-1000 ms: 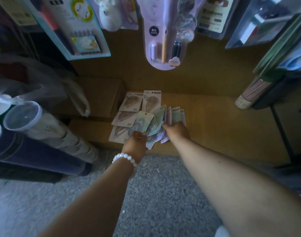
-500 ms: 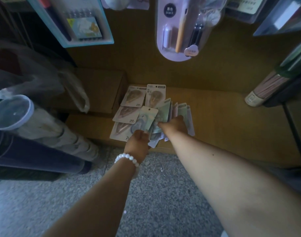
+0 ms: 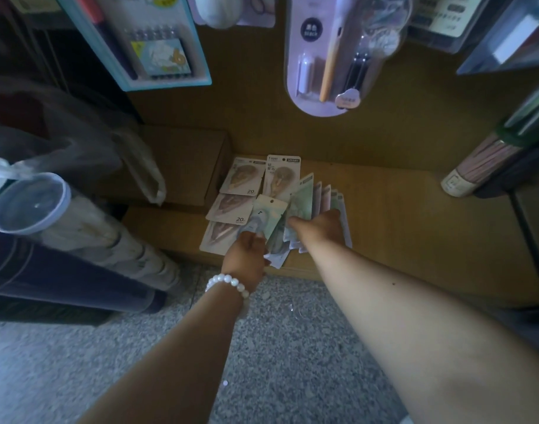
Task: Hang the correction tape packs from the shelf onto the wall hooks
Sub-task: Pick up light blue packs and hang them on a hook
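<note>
- A pale green card-backed correction tape pack [image 3: 269, 217] is pinched at its near end by the left hand [image 3: 247, 258], on whose wrist a white bead bracelet [image 3: 228, 284] is worn; the pack is held tilted above the low wooden shelf [image 3: 400, 215].
- A fanned bundle of green and lilac correction tape packs [image 3: 315, 198] is covered by the right hand [image 3: 321, 226]; its fingers are hidden under its back, so it cannot be told whether the bundle is gripped or only pressed.
- Compared with a second ago, the fan is seen spread a little wider to the right, and the single pack in the left hand has been kept apart from it; the hands have hardly shifted on the shelf.
- Four beige flat packs [image 3: 236, 206] are left lying on the shelf, just left of the hands, untouched throughout.
- Hanging goods are seen on the far wall, among them a lilac oval blister pack [image 3: 326, 56] and a blue-framed pen set [image 3: 149, 41]; no free hook can be made out.
- It is judged that gathering is still under way and that no pack has yet been raised toward the wall, so the hanging step remains to be done.
</note>
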